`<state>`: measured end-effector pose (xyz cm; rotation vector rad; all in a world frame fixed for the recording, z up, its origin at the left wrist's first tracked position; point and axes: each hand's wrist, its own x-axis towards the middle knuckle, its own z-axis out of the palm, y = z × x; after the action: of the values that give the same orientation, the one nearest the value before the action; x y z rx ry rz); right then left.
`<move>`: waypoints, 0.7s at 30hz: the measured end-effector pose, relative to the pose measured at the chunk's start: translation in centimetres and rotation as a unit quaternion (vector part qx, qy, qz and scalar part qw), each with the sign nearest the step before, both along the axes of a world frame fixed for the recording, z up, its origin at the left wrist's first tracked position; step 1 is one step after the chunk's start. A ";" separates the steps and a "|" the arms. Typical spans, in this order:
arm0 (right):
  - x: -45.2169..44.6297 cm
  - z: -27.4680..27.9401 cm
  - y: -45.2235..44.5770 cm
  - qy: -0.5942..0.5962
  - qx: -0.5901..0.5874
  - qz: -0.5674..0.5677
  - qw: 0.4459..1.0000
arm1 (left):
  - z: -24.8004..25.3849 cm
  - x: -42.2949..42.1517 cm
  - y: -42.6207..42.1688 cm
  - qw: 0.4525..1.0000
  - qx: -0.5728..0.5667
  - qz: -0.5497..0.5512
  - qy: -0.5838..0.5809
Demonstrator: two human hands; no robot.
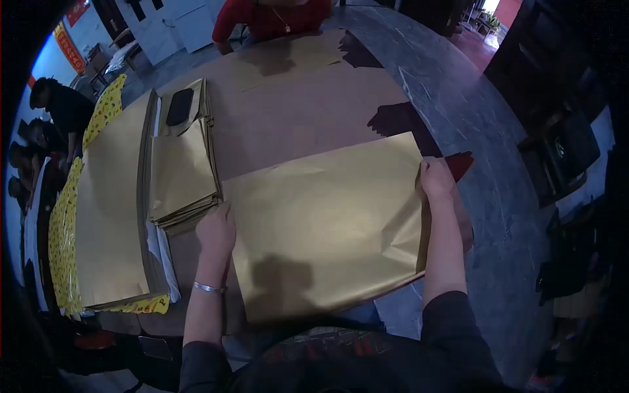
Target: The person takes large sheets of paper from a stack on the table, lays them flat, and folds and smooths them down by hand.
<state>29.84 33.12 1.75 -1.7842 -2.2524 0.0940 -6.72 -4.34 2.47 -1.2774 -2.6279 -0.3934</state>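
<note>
A large sheet of gold paper [321,223] lies across the table in front of me, creased near its lower right side. My left hand [217,228] is closed at the sheet's left edge, close beside a stack of folded gold paper [187,170]. At the upper right corner, my right hand [437,177] grips the sheet's edge, where a narrow strip is bent over. A dark phone [180,107] rests on top of the folded stack.
A thick pile of large gold sheets [111,216] sits at the left on yellow patterned plastic [64,229]. Another person in a red top [272,23] is across the brown-covered table [295,124], with a gold sheet [288,64] before them. More people [59,105] are at far left.
</note>
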 end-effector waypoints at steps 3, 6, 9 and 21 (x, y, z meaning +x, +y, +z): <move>-0.5 1.4 -1.5 -0.008 0.016 -0.005 1.000 | 0.4 0.1 0.1 0.999 0.027 -0.011 0.020; 0.2 0.2 -0.8 -0.011 0.042 0.013 0.999 | 1.0 1.0 1.3 0.993 0.042 -0.107 0.011; -0.6 0.9 -1.5 -0.023 0.014 0.013 1.000 | 0.6 3.8 3.1 0.970 0.080 -0.221 -0.062; -0.4 0.6 -1.4 0.001 0.048 0.010 0.999 | -1.9 6.3 9.0 0.974 0.050 -0.218 -0.045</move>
<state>29.48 31.75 2.32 -1.7131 -2.2339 -0.0074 -0.47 4.67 0.52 -1.8391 -2.3415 -0.6530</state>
